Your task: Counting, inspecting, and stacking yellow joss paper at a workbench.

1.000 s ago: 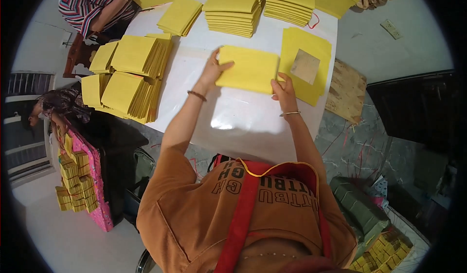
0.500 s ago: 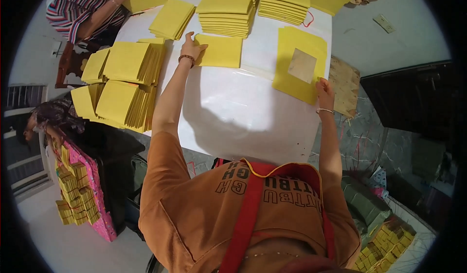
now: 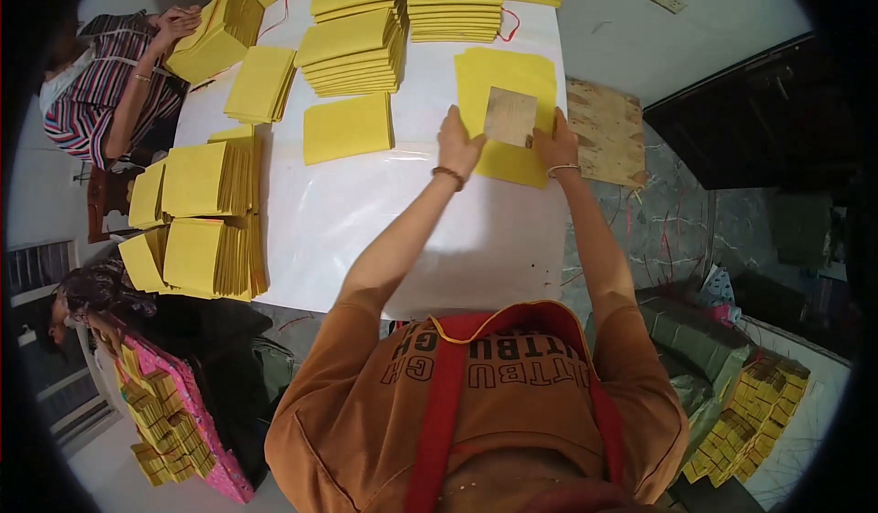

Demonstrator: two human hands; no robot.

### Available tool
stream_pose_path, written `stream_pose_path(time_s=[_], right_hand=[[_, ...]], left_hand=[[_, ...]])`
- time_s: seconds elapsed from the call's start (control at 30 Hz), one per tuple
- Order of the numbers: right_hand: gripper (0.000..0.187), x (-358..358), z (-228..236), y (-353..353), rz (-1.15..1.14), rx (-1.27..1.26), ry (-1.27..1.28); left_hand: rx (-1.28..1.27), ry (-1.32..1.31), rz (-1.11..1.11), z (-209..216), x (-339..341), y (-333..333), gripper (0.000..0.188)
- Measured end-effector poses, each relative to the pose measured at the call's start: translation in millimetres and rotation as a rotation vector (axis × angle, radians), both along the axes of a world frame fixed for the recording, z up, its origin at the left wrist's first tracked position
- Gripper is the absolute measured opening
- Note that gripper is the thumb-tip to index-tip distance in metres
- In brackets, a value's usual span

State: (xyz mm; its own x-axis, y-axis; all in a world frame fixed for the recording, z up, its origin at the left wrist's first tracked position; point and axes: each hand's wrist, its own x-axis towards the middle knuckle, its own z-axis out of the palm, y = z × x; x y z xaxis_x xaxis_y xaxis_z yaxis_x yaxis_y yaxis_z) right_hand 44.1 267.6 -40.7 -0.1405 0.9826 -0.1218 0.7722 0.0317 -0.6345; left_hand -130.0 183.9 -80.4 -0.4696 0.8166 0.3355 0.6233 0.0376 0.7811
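A pile of flat yellow paper sheets (image 3: 512,167) lies at the right side of the white table, with a thin grey-brown square board (image 3: 509,116) on top. My left hand (image 3: 460,147) rests at the sheets' left edge, thumb and fingers apart. At the right edge is my right hand (image 3: 557,144), its fingers stretched along the side and its thumb by the board's lower right corner. A folded yellow paper piece (image 3: 347,128) lies apart to the left, untouched by my hands.
Stacks of folded yellow paper (image 3: 349,51) stand along the far side, with more bundles (image 3: 197,179) at the left edge. A co-worker's hand (image 3: 178,24) is on a far-left stack. Plywood (image 3: 605,133) lies beyond the table's right edge. Bundles (image 3: 745,422) sit low right.
My left hand has left the folded yellow piece and moved right to the sheets' left edge. My right hand has shifted up the right edge, thumb near the board. The view has swung right.
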Motion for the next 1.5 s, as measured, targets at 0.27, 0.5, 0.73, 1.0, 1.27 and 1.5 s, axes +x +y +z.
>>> stream_pose_path(time_s=[0.27,0.5,0.73,1.0,1.27,1.5], right_hand=[[0.071,30,-73,16,0.052,-0.100,0.416],[0.099,32,-15,-10,-0.235,-0.292,1.020],[0.105,56,72,-27,0.333,0.387,0.798],[0.029,67,39,-70,0.205,-0.044,0.876],[0.029,68,41,-88,0.268,-0.238,1.036],[0.079,65,18,-110,0.410,-0.070,1.120]], left_hand=[[-0.173,-0.816,-0.010,24,21,43,0.058],[0.010,-0.785,-0.466,88,-3,-7,0.026],[-0.188,0.478,-0.746,180,-27,-46,0.038],[-0.516,0.333,-0.658,187,-49,-81,0.067],[-0.238,-0.500,-0.602,118,-77,-119,0.078],[-0.142,-0.725,-0.667,105,-44,-135,0.071]])
